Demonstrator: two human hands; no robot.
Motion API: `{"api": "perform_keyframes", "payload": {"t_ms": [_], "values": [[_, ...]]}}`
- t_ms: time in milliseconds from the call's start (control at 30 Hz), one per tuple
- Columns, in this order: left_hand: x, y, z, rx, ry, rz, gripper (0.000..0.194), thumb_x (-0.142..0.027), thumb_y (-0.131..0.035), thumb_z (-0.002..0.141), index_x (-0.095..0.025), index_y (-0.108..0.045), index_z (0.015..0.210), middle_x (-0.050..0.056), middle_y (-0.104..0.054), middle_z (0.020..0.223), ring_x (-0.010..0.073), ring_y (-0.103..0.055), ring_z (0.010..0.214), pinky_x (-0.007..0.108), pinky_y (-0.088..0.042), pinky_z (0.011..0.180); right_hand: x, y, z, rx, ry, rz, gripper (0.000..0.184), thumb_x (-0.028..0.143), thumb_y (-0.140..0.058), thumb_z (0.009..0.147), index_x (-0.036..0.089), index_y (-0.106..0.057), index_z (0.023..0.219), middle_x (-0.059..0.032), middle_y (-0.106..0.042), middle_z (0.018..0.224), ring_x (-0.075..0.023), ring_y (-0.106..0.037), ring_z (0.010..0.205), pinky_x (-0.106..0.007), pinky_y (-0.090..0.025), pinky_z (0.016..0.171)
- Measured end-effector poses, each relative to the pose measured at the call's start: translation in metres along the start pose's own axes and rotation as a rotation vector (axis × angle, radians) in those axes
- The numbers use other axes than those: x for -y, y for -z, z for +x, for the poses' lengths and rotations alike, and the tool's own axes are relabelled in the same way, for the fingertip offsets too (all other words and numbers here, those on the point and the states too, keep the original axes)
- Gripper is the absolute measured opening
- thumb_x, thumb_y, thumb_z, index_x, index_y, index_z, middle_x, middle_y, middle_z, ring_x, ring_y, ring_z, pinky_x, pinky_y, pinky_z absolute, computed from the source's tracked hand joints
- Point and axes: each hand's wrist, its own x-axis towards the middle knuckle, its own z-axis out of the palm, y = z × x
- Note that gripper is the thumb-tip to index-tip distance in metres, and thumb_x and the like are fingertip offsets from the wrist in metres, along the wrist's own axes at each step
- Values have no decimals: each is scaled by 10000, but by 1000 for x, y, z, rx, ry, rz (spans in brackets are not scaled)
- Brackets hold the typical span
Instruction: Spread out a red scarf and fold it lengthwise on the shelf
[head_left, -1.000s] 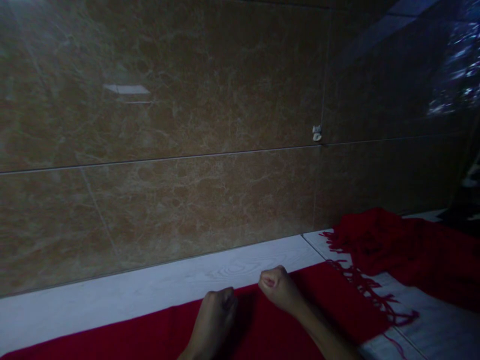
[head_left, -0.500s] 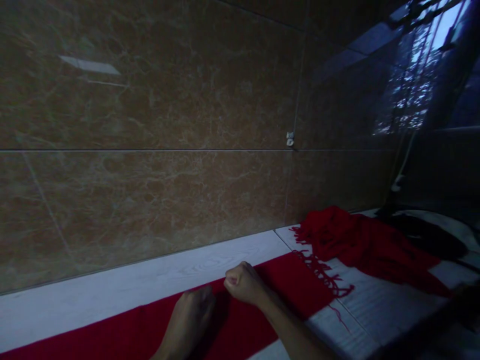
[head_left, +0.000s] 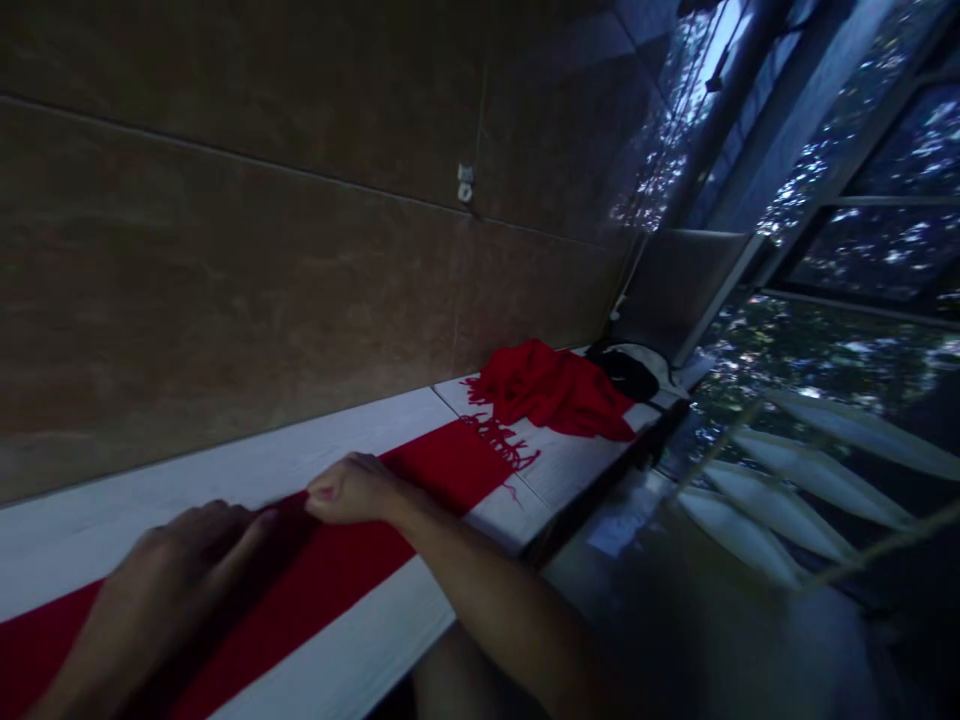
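A red fringed scarf (head_left: 442,465) lies stretched flat along a white wooden shelf (head_left: 352,425) against a brown tiled wall. My right hand (head_left: 352,490) rests on the scarf's far edge, its fingers curled into a fist that pinches the cloth. My left hand (head_left: 172,570) lies on the scarf just left of it, fingers bent and pressed onto the fabric; whether it grips the cloth is unclear. A second red scarf (head_left: 551,390) sits bunched up farther along the shelf.
A dark cloth on a pale one (head_left: 630,370) lies at the shelf's far end. The shelf's front edge drops to a dim floor (head_left: 675,600). At right stand a window frame (head_left: 825,200) and pale slats (head_left: 795,480).
The view has swung right and down, bringing the window and floor into sight. Both hands stay on the scarf, and the left hand has spread apart from the right.
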Motion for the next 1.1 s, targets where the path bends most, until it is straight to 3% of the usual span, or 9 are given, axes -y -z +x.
{"api": "perform_keyframes", "payload": {"t_ms": [133,233,400,500,567,633,733,867,1100], "values": [[25,-25,4,-53,-159,64,595,-630,-383,960,-257,-728,1269,65,-734,1305,303,-670,1160,436,-496,1024,2,5,-6,15,11,47,331,228,-561,816,209,-329,581,80,-309,577,-83,-308,600,-259,-204,564],[44,-50,1,32,-230,178,691,-634,-357,961,-247,-602,1477,79,-564,1560,380,-435,1485,620,-309,1209,4,5,-9,-33,30,47,342,243,-570,841,212,-329,600,76,-349,600,-86,-329,622,-255,-229,580],[62,-74,-3,188,-273,255,690,-599,-267,1000,-281,-491,1570,55,-441,1643,410,-278,1564,714,-216,1214,0,11,-15,-125,130,-81,292,289,-590,960,207,-484,701,51,-539,749,-98,-480,719,-213,-369,687],[48,-65,-6,190,-268,237,694,-624,-269,1008,-309,-401,1613,36,-388,1672,421,-268,1564,731,-232,1198,-11,27,-34,-118,154,-156,173,339,-608,1016,180,-661,1061,-51,-676,1159,-145,-607,1099,-259,-446,990],[33,-55,-7,199,-259,226,712,-651,-327,995,-314,-384,1619,53,-387,1672,419,-270,1564,730,-243,1199,-21,42,-54,-75,53,-233,420,459,-595,1032,226,-599,1380,-108,-554,1507,-224,-474,1412,-451,-323,1211],[20,-45,-8,217,-251,218,727,-654,-370,984,-304,-372,1622,78,-374,1675,419,-266,1564,734,-250,1199,-34,56,-76,-18,-69,-312,559,534,-498,1063,264,-469,1551,-113,-374,1670,-272,-283,1560,-591,-170,1272],[11,-39,-8,210,-233,217,745,-665,-422,969,-310,-358,1621,84,-340,1687,430,-256,1563,732,-230,1210,-53,70,-106,29,-191,-416,642,567,-446,1071,228,-398,1614,-132,-293,1703,-300,-199,1595,-620,-62,1286],[9,-37,-9,209,-219,216,742,-665,-454,967,-329,-338,1618,72,-333,1686,421,-246,1569,720,-205,1225,-62,71,-127,88,-298,-415,645,569,-413,1079,228,-379,1625,-119,-267,1704,-286,-163,1604,-600,-59,1295],[-3,-31,-10,275,-164,226,752,-664,-448,973,-303,-307,1618,74,-267,1695,407,-189,1585,736,-148,1229,-43,62,-94,71,-236,-335,670,608,-394,1072,226,-387,1622,-121,-256,1709,-281,-159,1605,-596,-87,1296]]}}
